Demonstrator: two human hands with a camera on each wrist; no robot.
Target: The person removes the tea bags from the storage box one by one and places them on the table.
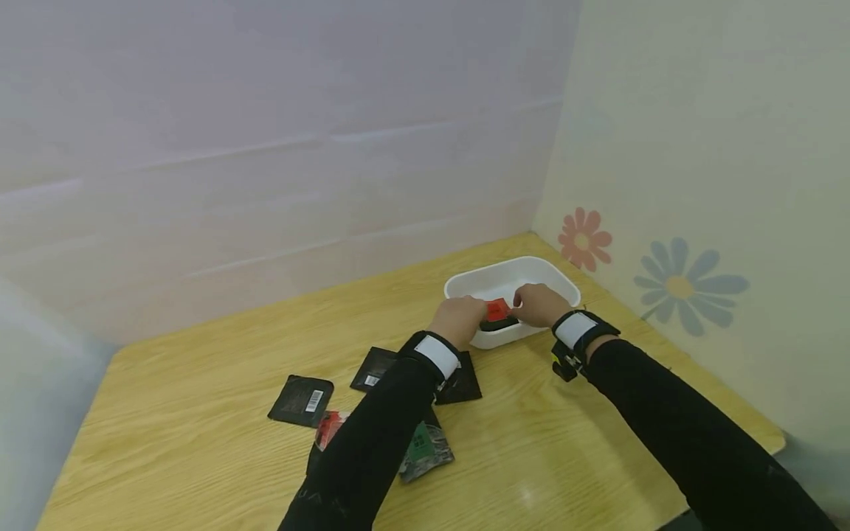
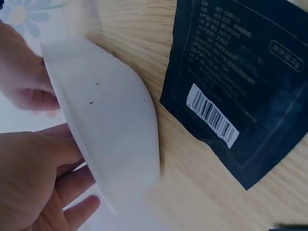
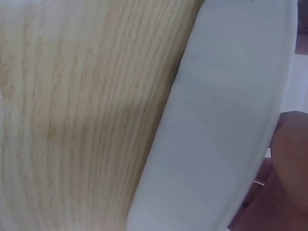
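Both hands share a grip on one red-and-black packet (image 1: 498,313): the left hand (image 1: 458,318) pinches its left end and the right hand (image 1: 541,304) pinches its right end, fingers curled onto it, holding it over the near rim of the white tub (image 1: 513,274). The wrist views show only the tub's outer wall and blurred fingers, so exactly how the fingertips sit on the packet cannot be told.

Nearest on the wooden surface (image 1: 199,435), partly under the left sleeve, lie a green-printed packet (image 1: 425,450) and a red-printed packet (image 1: 328,428). Just beyond them are three black packets: one with a barcode label (image 1: 301,400) to the left, another (image 1: 374,369) near the left wrist, and a third (image 1: 465,383) beside the wristband. Farther back, the tub stands near the corner, where the wall bears a pink flower (image 1: 584,240) and a blue flower (image 1: 687,284).
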